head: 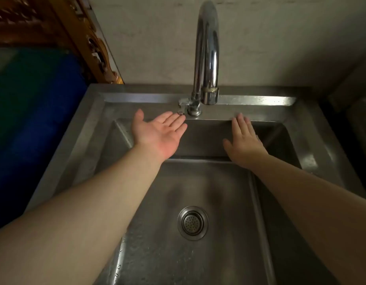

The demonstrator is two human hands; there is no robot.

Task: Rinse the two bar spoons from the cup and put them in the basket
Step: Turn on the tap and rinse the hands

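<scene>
Both bare forearms cut off by the lower edge. Near rim of the stainless-steel sink [91, 128] out of frame — part of the basin floor hidden beneath the arms. Carved brown wooden frame [54, 23] cropped at top left. Dark blue and green mass [34, 112] at left — blurred, unidentifiable.

Grey steel sink [313, 145], shiny chrome faucet [206, 48], blue-green barrel [34, 103], carved brown wood [60, 23].
</scene>
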